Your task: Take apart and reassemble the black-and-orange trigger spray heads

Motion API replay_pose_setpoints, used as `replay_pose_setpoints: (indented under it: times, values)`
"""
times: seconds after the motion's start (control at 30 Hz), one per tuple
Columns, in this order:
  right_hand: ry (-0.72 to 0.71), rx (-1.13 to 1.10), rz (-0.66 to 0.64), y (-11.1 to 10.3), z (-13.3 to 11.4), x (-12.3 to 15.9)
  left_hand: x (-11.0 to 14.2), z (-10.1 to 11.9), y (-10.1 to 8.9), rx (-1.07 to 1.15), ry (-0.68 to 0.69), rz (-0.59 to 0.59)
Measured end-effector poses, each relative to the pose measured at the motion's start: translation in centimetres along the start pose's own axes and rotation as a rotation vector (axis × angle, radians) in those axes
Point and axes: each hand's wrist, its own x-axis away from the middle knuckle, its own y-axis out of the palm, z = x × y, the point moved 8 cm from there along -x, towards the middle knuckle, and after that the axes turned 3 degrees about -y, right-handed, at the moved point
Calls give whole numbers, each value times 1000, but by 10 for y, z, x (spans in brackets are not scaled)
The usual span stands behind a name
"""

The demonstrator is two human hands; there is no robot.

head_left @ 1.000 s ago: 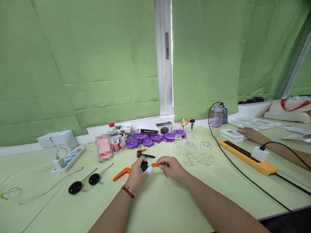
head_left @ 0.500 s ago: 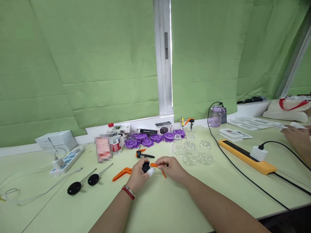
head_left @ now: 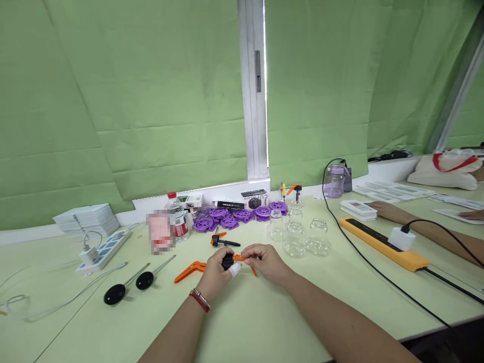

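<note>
My left hand (head_left: 216, 273), with white tape on the thumb, is closed around a black plastic part (head_left: 227, 261). Pinched in my right hand (head_left: 267, 263) is an orange plastic trigger lever (head_left: 238, 257), whose near end meets the black part. Below the right fingers another orange strip (head_left: 253, 271) shows; I cannot tell whether it belongs to the same lever. More orange levers (head_left: 189, 271) lie left of my left hand. Just beyond my hands lies a black spray head (head_left: 221, 240) with an orange trigger. Several clear bottles (head_left: 294, 242) stand to the right.
Two screwdrivers (head_left: 115, 294) lie at left by a white power strip (head_left: 109, 247). Purple slotted parts (head_left: 242, 216) and a water bottle (head_left: 180, 224) line the back. At right are an orange power strip (head_left: 385, 244), its cable, and a co-worker's hand at white cards (head_left: 358, 210).
The orange lever has shifted slightly left against the black part; my hands otherwise hold their places. At right, the co-worker's arm has reached in to the stack of white cards.
</note>
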Motion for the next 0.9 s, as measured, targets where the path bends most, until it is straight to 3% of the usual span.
replay_pose_setpoints:
  times: [0.9]
  values:
    - [-39,24,-17,4,-6,2,1,3,5,77,-2,-58]
